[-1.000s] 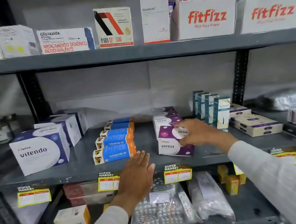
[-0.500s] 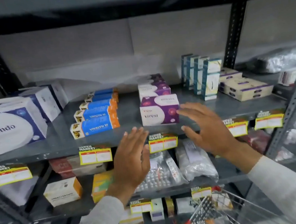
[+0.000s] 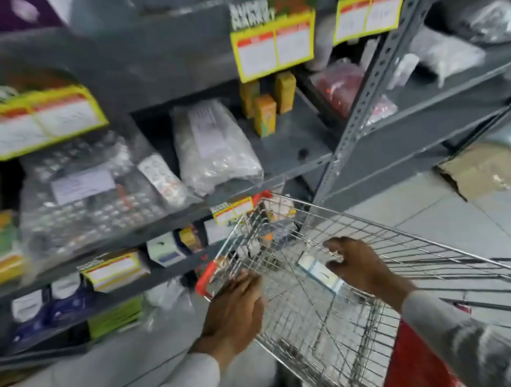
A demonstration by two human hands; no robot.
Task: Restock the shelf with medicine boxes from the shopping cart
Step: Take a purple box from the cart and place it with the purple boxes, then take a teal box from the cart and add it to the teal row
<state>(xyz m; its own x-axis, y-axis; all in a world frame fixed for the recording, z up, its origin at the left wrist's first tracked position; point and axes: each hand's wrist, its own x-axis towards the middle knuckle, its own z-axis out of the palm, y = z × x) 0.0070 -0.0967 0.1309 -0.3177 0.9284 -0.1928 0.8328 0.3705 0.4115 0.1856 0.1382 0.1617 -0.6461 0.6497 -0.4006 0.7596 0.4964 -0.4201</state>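
Hands number two over the silver wire shopping cart (image 3: 368, 291). Inside it, the right hand (image 3: 361, 265) curls spread fingers over one white-and-blue medicine box (image 3: 317, 270). At its near rim the left hand (image 3: 233, 310) is blurred; its finger state cannot be told.

The shopping cart (image 3: 382, 274) is open from above; its wire walls and the shelf (image 3: 187, 219) edge block sideways reach.

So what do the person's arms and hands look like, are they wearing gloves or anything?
No gloves. The left hand and right hand are both bare, with no rings or watch that I can see. Each arm wears a long, light grey sleeve down to the wrist. The cloth seems to carry faint thin stripes, though the blurry picture makes that unclear.
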